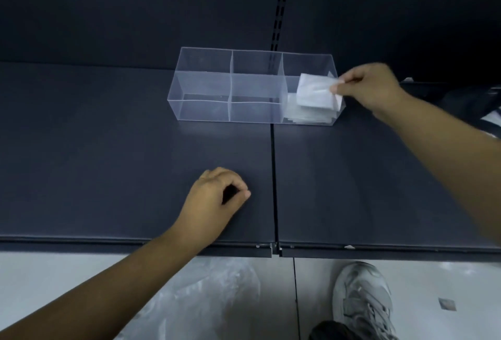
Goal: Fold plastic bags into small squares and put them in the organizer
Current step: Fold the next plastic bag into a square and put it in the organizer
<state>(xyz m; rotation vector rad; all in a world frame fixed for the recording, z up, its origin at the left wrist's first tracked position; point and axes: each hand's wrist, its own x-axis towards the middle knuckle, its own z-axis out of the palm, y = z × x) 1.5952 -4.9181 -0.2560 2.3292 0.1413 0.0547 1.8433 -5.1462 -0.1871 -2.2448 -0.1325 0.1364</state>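
left hand (217,198) curled, empty — right hand (368,87) pinch-tight on folded bag (314,93) over right end of crosswise organizer (206,87)

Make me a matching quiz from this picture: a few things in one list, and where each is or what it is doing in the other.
Things
1. right hand
2. left hand
3. folded bag
4. shoe

Places or states
A. on the floor, below the shelf edge
B. pinches the folded bag's corner
C. rests on the dark shelf, fingers curled, holding nothing
D. at the top of the organizer's right-end compartment

Pairs: 1-B, 2-C, 3-D, 4-A
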